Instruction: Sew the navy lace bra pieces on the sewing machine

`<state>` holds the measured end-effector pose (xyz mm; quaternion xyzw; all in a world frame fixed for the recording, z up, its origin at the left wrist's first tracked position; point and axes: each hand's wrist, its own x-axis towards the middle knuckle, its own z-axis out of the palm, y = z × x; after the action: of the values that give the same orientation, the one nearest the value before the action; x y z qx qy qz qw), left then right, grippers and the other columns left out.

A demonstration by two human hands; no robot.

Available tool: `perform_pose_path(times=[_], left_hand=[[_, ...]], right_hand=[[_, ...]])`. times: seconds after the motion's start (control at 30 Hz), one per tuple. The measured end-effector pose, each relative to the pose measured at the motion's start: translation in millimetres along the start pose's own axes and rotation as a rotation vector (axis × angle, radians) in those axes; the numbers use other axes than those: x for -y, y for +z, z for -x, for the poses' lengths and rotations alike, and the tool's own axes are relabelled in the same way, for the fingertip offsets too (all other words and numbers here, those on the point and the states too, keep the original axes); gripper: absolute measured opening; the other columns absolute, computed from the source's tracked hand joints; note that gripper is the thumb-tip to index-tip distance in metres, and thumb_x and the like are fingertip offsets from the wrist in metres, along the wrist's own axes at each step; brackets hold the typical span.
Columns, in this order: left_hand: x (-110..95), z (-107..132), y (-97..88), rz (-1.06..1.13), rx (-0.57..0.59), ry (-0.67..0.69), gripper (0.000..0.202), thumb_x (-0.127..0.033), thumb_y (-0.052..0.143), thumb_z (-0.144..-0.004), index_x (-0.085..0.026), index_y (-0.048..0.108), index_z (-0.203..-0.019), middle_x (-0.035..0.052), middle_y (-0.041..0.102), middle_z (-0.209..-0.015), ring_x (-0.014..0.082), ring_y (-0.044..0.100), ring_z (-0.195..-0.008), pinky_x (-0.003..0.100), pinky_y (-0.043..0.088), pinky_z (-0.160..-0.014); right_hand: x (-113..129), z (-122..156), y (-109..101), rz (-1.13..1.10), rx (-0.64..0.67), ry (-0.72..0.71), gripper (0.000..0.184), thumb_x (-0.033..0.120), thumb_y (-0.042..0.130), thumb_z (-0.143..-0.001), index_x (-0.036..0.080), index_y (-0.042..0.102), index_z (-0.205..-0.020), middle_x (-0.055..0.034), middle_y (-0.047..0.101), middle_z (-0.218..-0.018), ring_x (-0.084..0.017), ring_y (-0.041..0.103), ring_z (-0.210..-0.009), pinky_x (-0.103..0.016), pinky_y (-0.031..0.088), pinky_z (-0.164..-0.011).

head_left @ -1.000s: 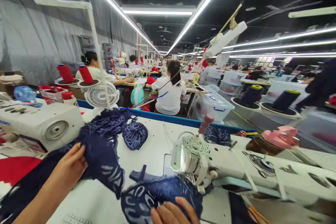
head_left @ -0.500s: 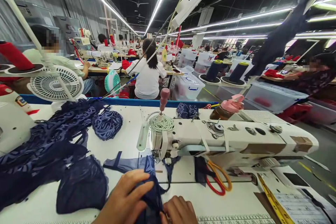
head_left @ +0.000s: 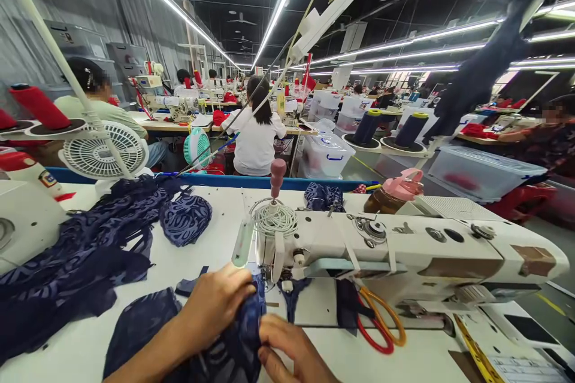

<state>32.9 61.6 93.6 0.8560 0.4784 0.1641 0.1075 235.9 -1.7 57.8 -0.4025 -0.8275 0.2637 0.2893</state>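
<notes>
A navy patterned lace garment piece (head_left: 249, 326) lies bunched on the white table, its far end under the sewing machine head (head_left: 276, 251). My left hand (head_left: 220, 299) is closed on the far part of the piece, just left of the presser foot. Closer to me, my right hand (head_left: 291, 344) pinches the right edge of the same piece between thumb and fingers. Below my left forearm rests another navy fabric piece (head_left: 139, 323), partly hidden. Behind the needle area, narrow navy straps (head_left: 291, 296) show.
Scissors with red and orange handles (head_left: 381, 323) lie under the machine arm. A navy fabric heap (head_left: 90, 245) and a cup-shaped piece (head_left: 186, 218) are at left. A yellow tape measure (head_left: 476, 350) is at right. A pink-lidded bottle (head_left: 395, 191) stands behind the machine. Co-workers sit beyond.
My left hand has moved up and forward, closer to the presser foot, and its fingers have closed on the fabric. My right hand has risen slightly along the edge. The view has shifted slightly.
</notes>
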Motion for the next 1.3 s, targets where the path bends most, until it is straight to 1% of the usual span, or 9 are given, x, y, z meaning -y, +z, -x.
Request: perform_pose_path(times=[0.1, 0.17, 0.27, 0.4, 0.57, 0.9, 1.07, 1.17, 1.3], left_hand=[[16, -20, 33.8, -0.036, 0.022, 0.005, 0.012, -0.025, 0.053, -0.097, -0.023, 0.061, -0.089, 0.0012, 0.067, -0.086, 0.0201, 0.066, -0.074, 0.026, 0.041, -0.061], [22, -18, 57.6, -0.033, 0.022, 0.005, 0.007, -0.021, 0.054, -0.095, -0.022, 0.061, -0.093, 0.0031, 0.067, -0.089, 0.0217, 0.067, -0.078, 0.026, 0.042, -0.061], [23, 6, 77.6, -0.031, 0.005, -0.012, 0.012, -0.023, 0.047, -0.098, -0.02, 0.059, -0.097, 0.0055, 0.065, -0.09, 0.0232, 0.066, -0.078, 0.029, 0.044, -0.063], [15, 28, 65.7, 0.086, -0.005, 0.032, 0.019, -0.021, 0.037, -0.1, -0.021, 0.056, -0.096, 0.0038, 0.062, -0.089, 0.0202, 0.063, -0.081, 0.029, 0.044, -0.07], [12, 2, 42.3, 0.224, 0.12, -0.063, 0.014, -0.021, 0.048, -0.096, -0.025, 0.06, -0.091, 0.0009, 0.066, -0.092, 0.0188, 0.062, -0.086, 0.026, 0.043, -0.074], [20, -20, 42.0, 0.213, 0.265, -0.243, 0.011, -0.027, 0.057, -0.089, -0.024, 0.066, -0.093, 0.0031, 0.072, -0.094, 0.0224, 0.068, -0.09, 0.026, 0.048, -0.076], [19, -28, 38.4, 0.221, 0.32, -0.281, 0.016, -0.03, 0.062, -0.085, -0.024, 0.067, -0.098, 0.0038, 0.073, -0.099, 0.0249, 0.068, -0.096, 0.028, 0.049, -0.079], [20, -31, 42.9, 0.221, 0.341, -0.31, 0.018, -0.027, 0.063, -0.081, -0.023, 0.067, -0.099, 0.0036, 0.072, -0.097, 0.0259, 0.068, -0.095, 0.029, 0.049, -0.077], [26, -37, 51.7, 0.243, 0.38, -0.329, 0.024, -0.028, 0.068, -0.075, -0.024, 0.067, -0.098, 0.0013, 0.072, -0.091, 0.0252, 0.068, -0.089, 0.027, 0.049, -0.07]], right_hand=[[-21, -14, -18, 0.25, 0.055, -0.138, 0.029, 0.009, 0.052, -0.089, 0.021, 0.061, -0.114, -0.006, 0.065, -0.124, -0.02, 0.058, -0.115, -0.032, 0.04, -0.105], [-40, -13, -11, 0.412, 0.065, -0.223, 0.038, 0.013, 0.056, -0.088, 0.018, 0.057, -0.126, -0.0081, 0.064, -0.129, -0.022, 0.056, -0.119, -0.036, 0.037, -0.107], [-63, -4, 12, 0.523, -0.061, -0.392, 0.023, 0.02, 0.057, -0.095, 0.018, 0.061, -0.118, -0.0045, 0.069, -0.117, -0.018, 0.058, -0.11, -0.032, 0.039, -0.101], [-69, 4, 29, 0.552, -0.252, -0.472, 0.013, 0.017, 0.053, -0.1, 0.02, 0.066, -0.102, 0.0018, 0.071, -0.106, -0.013, 0.058, -0.105, -0.032, 0.032, -0.105], [-66, 1, 25, 0.577, -0.281, -0.459, 0.017, 0.018, 0.054, -0.099, 0.022, 0.065, -0.088, 0.0014, 0.071, -0.103, -0.015, 0.056, -0.112, -0.037, 0.023, -0.114], [-63, -5, 22, 0.546, -0.351, -0.462, 0.017, 0.023, 0.054, -0.1, 0.024, 0.068, -0.091, 0.0046, 0.071, -0.096, -0.014, 0.059, -0.099, -0.038, 0.014, -0.119], [-66, -2, 25, 0.544, -0.333, -0.441, 0.015, 0.022, 0.056, -0.099, 0.024, 0.067, -0.09, 0.0039, 0.072, -0.099, -0.015, 0.059, -0.104, -0.041, 0.014, -0.119], [-63, -1, 15, 0.501, -0.286, -0.412, 0.015, 0.022, 0.053, -0.1, 0.025, 0.066, -0.092, 0.0042, 0.072, -0.1, -0.015, 0.059, -0.104, -0.038, 0.015, -0.117], [-56, -7, -6, 0.356, -0.117, -0.287, 0.028, 0.013, 0.044, -0.095, 0.022, 0.063, -0.113, -0.0007, 0.071, -0.105, -0.016, 0.061, -0.096, -0.034, 0.031, -0.106]])
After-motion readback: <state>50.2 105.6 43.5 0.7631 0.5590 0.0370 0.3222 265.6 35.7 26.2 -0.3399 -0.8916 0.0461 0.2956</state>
